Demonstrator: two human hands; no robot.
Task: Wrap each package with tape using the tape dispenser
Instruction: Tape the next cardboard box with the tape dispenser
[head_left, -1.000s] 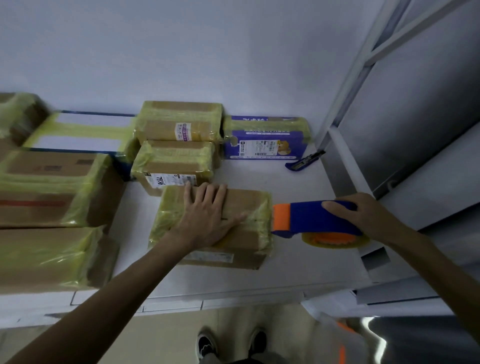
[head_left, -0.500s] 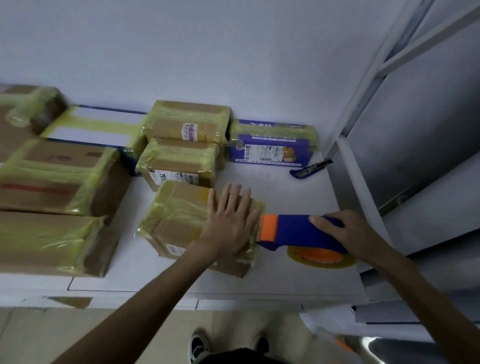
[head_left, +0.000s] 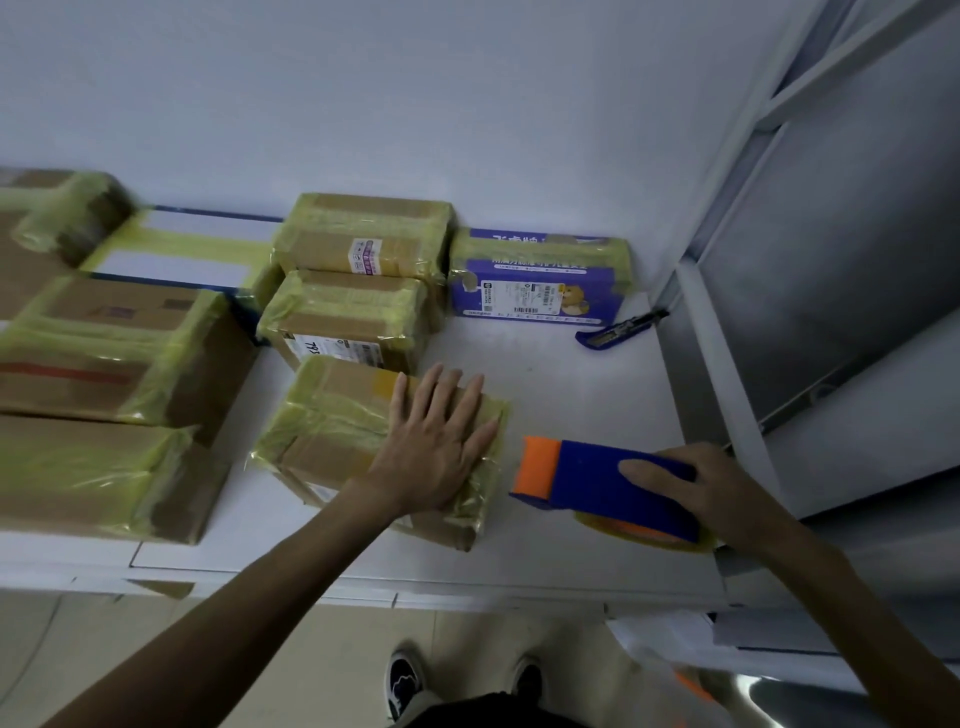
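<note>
Surface: white table (head_left: 571, 395) against a white wall (head_left: 415, 104), w/ a grey metal frame (head_left: 727, 338) along the right side. Tiled floor and two dark shoes (head_left: 405, 680) show below the table's near edge.

1. Front pkg (head_left: 327, 421): brown carton wrapped in yellowish clear tape. Lies flat near the table's front edge, at an angle to it. Label on its near side, partly hidden by the forearm.
2. L hand (head_left: 436, 441): palm down on top of the front pkg, at its right end. Fingers straight and spread, pressing flat; nothing gripped.
3. R hand (head_left: 711, 488): curled round the rear of the tape dispenser (head_left: 597, 478), one digit laid along the blue top.
4. Tape dispenser: blue body, orange nose pointing at the front pkg. Visible gap between nose and pkg, no contact. Tape roll (head_left: 639, 532) sits under the body, low at the table; contact w/ the table cannot be told.
5. Hands well apart: L on the pkg, R on the dispenser to its right.

Other items:
- Middle carton (head_left: 348, 317) just behind the front pkg; rear carton (head_left: 363, 239) behind that, at the wall. Both taped.
- Purple box (head_left: 540, 291), taped over its top, at the wall.
- Blue utility knife (head_left: 613, 332) beside the frame.
- Left side: two large taped cartons (head_left: 114, 353), one nearer, one farther; flat white-and-blue box (head_left: 182, 260) behind them.
</note>
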